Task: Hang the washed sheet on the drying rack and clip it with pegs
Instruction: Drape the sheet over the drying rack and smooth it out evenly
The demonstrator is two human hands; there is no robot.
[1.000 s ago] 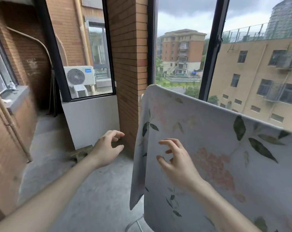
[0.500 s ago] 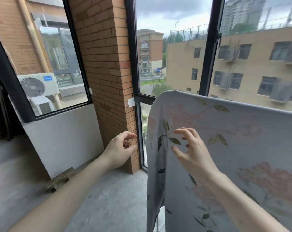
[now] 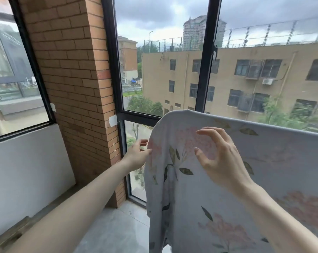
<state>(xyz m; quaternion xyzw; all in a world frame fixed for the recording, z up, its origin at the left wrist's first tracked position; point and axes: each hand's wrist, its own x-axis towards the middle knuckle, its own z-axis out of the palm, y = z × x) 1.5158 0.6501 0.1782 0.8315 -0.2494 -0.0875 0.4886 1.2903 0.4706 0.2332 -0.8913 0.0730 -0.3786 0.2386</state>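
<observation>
A pale sheet (image 3: 264,170) printed with pink flowers and dark leaves hangs draped over a rack bar that it hides; its top fold runs from the middle to the right edge. My left hand (image 3: 137,154) reaches the sheet's left edge, fingertips touching or just at the cloth, fingers loosely extended. In front of the sheet's upper left part hovers my right hand (image 3: 220,156), fingers spread and slightly curved, holding nothing. No pegs are visible.
A brick pillar (image 3: 76,84) stands left of the sheet, with a black-framed window (image 3: 207,57) right behind the rack. A white low wall (image 3: 26,172) and a wooden ledge (image 3: 12,232) lie to the left. The grey concrete floor (image 3: 114,230) shows below.
The view has swung right and up. Both hands have moved up and forward; the left hand now reaches the sheet's left edge, and the right hand sits nearer the top fold.
</observation>
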